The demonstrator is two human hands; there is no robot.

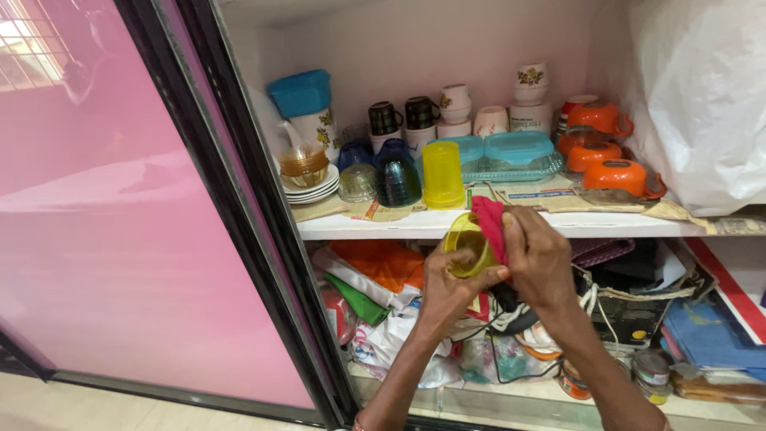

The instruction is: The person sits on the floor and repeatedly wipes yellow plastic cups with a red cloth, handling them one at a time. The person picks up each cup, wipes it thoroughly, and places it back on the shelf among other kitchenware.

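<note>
The left hand (447, 287) grips a yellow plastic cup (469, 249) in front of the cupboard, its fingers clamped around the cup's lower wall, the open mouth tilted toward the camera. The right hand (538, 259), at 3 o'clock of the cup, has its fingers closed on a red cloth (489, 223) that is pressed over the cup's rim and partly into it. Cup and cloth sit in mid-air just below the front edge of the upper shelf (383, 226), touching nothing but the hands.

On that shelf, at 12 o'clock of the hands, stands a second yellow tumbler (442, 174), upside down. At its 9 o'clock is a dark green glass (396, 180), then a clear glass (357, 183) and a stack of white plates (311, 190) carrying an amber bowl (303, 164). At 3 o'clock of the tumbler lie blue lidded boxes (511, 148) on a clear tray, and beyond them orange lidded bowls (613, 174). Mugs (419, 113) line the back wall. The lower shelf holds bags, cords and small tins. A pink sliding door (120, 223) fills the left side
</note>
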